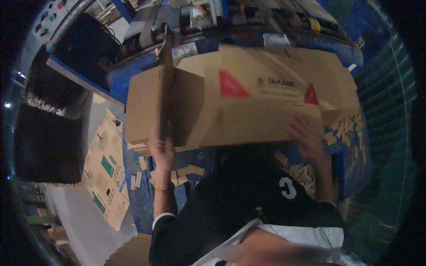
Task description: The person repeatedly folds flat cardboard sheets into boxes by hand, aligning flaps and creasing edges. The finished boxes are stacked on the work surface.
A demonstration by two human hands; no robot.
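Before me lies a flat brown cardboard box blank (270, 117) with red triangles and dark print, on top of other cardboard sheets. My right hand (305, 138) rests at its near edge toward the right, fingers spread and somewhat blurred. On the left, a cardboard panel (166, 95) stands up almost edge-on to me. My left hand (161, 151) is closed on the lower near end of that panel, its fingers partly hidden and smeared. Plain cardboard (142, 104) shows to the left of the panel.
A blue machine table (143, 201) carries the stack, with small cardboard scraps (188, 170) near me and more offcuts (348, 128) at the right. Machine rollers (262, 20) run along the back. A printed cardboard sheet (106, 170) lies at the left below a control panel (49, 20).
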